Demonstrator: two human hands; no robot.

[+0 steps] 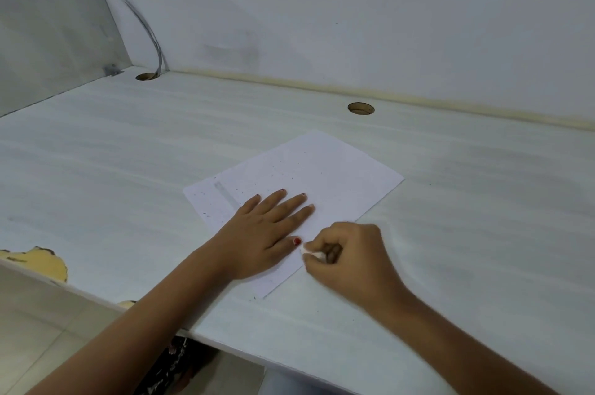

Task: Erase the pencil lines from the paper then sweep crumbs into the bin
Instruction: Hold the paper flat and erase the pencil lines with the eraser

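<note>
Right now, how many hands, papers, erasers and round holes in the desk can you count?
Hands: 2, left hand flat on the paper, right hand pinching the eraser
Paper: 1
Eraser: 1
Round holes: 2
Total: 6

You are working with one sheet of paper (322, 169), one eraser (310, 252) and two hands, the left hand (260, 233) and the right hand (347, 253). You are looking at one desk (128, 153) with two round holes (a corner hole (145, 76) and a second hole (361, 108) beyond the paper). The crumbs (272, 175) are lying scattered, too many to count.
</note>
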